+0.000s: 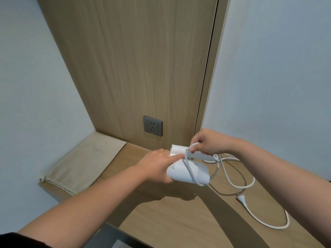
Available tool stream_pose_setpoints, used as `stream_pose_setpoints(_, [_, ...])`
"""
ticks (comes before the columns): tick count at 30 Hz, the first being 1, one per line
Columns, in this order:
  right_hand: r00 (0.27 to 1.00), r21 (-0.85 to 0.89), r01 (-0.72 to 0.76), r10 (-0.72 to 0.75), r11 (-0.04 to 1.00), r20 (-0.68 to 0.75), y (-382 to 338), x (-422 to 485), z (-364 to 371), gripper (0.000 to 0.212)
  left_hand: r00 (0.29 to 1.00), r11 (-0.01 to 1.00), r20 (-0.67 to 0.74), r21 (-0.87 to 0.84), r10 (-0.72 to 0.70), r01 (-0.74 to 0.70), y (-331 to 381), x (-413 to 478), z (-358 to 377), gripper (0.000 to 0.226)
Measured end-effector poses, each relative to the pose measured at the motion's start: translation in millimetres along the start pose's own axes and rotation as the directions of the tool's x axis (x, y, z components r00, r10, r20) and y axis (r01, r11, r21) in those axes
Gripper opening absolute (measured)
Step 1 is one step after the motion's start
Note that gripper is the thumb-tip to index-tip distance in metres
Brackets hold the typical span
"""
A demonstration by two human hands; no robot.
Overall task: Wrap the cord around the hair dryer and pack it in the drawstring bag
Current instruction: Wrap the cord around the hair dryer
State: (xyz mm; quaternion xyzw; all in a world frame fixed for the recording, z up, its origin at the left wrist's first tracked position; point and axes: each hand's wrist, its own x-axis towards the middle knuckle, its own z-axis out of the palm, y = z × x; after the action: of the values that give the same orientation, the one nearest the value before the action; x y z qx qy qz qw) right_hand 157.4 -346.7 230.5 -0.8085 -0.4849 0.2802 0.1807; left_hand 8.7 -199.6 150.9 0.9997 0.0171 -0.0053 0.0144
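Note:
A white hair dryer (194, 173) is held just above the wooden shelf (170, 215). My left hand (157, 165) grips its body from the left. My right hand (207, 142) pinches a loop of the white cord (232, 185) against the dryer's folded handle; one turn of cord lies across the body. The remaining cord trails in loops to the right on the shelf and ends in the plug (241, 200). A beige drawstring bag (84, 161) lies flat at the shelf's left end, apart from both hands.
A grey wall socket (152, 125) sits in the wood back panel just behind the dryer. Pale walls close in the shelf on the left and right. A dark grey object (114, 238) shows at the bottom edge.

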Motion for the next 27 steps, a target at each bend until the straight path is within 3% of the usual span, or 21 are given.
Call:
stream_pose_setpoints(4, [0.996,0.002,-0.028,0.028,1.0,-0.085,10,9,-13,0.022,1.0,0.999,-0.018,-0.051,0.009,-0.01,2,2,-1,0.088])
stream_pose_setpoints(7, [1.0,0.133,-0.021,0.02,0.991,0.005,18,12,-23,0.01,0.998,0.998,-0.045,-0.019,0.052,-0.053,6,5,-4,0.093])
stream_pose_setpoints(9, [0.997,0.258,-0.023,0.002,0.966,0.08,20,13,-29,0.016,0.996,0.998,-0.058,-0.006,0.069,-0.069,9,8,-7,0.099])
stream_pose_setpoints(13, [1.0,0.271,0.004,-0.008,0.962,0.016,23,21,-30,0.025,0.993,0.996,-0.077,-0.024,0.084,-0.087,11,11,-13,0.106])
stream_pose_setpoints(18, [1.0,0.337,0.021,-0.016,0.941,-0.018,26,33,-23,0.014,0.962,0.973,-0.15,0.006,0.228,-0.23,1,11,-16,0.091])
stream_pose_setpoints(21, [1.0,0.339,-0.018,0.012,0.941,0.02,34,34,-28,0.015,0.963,0.972,-0.142,-0.025,0.228,-0.233,-7,6,-16,0.086])
stream_pose_setpoints(23, [0.995,0.422,-0.071,0.033,0.904,0.098,49,32,-30,0.014,0.978,0.979,-0.118,-0.094,0.17,-0.182,-8,6,-20,0.085])
stream_pose_setpoints(25, [0.992,0.542,-0.111,0.055,0.833,0.117,64,28,-26,0.007,0.992,0.958,-0.1,-0.267,0.078,-0.102,-6,5,-23,0.087])
stream_pose_setpoints(27, [0.991,0.738,-0.133,0.109,0.661,0.081,80,20,-14,0.011,0.996,0.898,-0.092,-0.439,-0.019,-0.024,-2,3,-25,0.088])
